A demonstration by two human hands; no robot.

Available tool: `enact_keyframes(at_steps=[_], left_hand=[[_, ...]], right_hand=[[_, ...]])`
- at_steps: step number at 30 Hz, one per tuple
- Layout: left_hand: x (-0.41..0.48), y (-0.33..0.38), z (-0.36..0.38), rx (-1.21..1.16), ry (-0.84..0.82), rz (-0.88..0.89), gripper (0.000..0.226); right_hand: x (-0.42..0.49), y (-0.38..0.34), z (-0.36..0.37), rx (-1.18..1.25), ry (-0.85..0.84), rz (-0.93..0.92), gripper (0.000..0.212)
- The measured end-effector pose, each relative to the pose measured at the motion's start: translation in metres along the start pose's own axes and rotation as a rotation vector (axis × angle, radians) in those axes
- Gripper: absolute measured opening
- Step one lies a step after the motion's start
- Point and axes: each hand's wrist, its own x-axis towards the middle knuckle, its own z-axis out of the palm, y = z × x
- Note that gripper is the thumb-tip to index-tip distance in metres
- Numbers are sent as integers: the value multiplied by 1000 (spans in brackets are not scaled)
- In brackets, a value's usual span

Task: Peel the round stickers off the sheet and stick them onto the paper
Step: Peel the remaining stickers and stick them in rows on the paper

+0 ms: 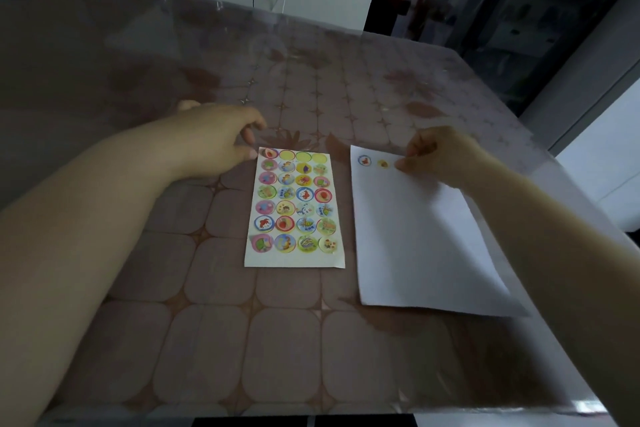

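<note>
A rectangular sheet of colourful round cartoon stickers lies flat in the middle of a glossy, brown-patterned table, and a plain white sheet of paper lies just beside it to the right. Three circles in the sheet's top row look bare. On the paper's top edge sit a blue-ringed round sticker and a small yellow round sticker next to it. The right hand is down on the paper just beside the yellow one, fingers curled with the thumb tip against the surface; a third sticker is probably under them, but it is hidden, so whether the fingers pinch anything cannot be told. The left hand rests at the sheet's top left corner, fingers loosely bent and holding nothing. The likely risks are that a sticker clings to the fingertip and lifts as the hand rises, folds on itself, or overlaps the yellow one. The unweighted paper could also slide.
</note>
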Motion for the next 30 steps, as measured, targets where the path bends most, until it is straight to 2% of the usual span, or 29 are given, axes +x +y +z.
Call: enact_keyframes(at_steps=[4,6,7,8,10,12,14,16,20,27,30], left_hand=[[1,-5,1,7,-23,-48,40],[2,-4,2,7,-17,-60,35],[2,-3,3,6,-6,-63,31],[2,-2,3,9,10,-67,29],[2,0,2,20,32,-77,33],[0,3,0,51,2,-88,50],[-4,5,0,141,-126,-106,72],[-6,7,4,233,-276,-132,80],[-11,12,8,265,-418,-153,77],[-14,18,11,331,-479,-156,77],[-14,19,10,336,-477,-164,79]], right_hand=[[-11,-21,-1,-336,211,-149,10],[-20,-45,1,-321,376,-300,7],[-24,-59,3,-257,406,-361,9],[-27,-73,6,-184,379,-416,12],[-28,-96,18,-99,199,-514,17],[-25,-112,37,-111,26,-603,21],[-17,-116,57,-157,-51,-674,27],[-10,-115,71,-113,-75,-720,29],[-6,-111,77,96,-60,-683,21],[-2,-107,80,119,-5,-644,11],[0,-108,75,260,87,-541,8]])
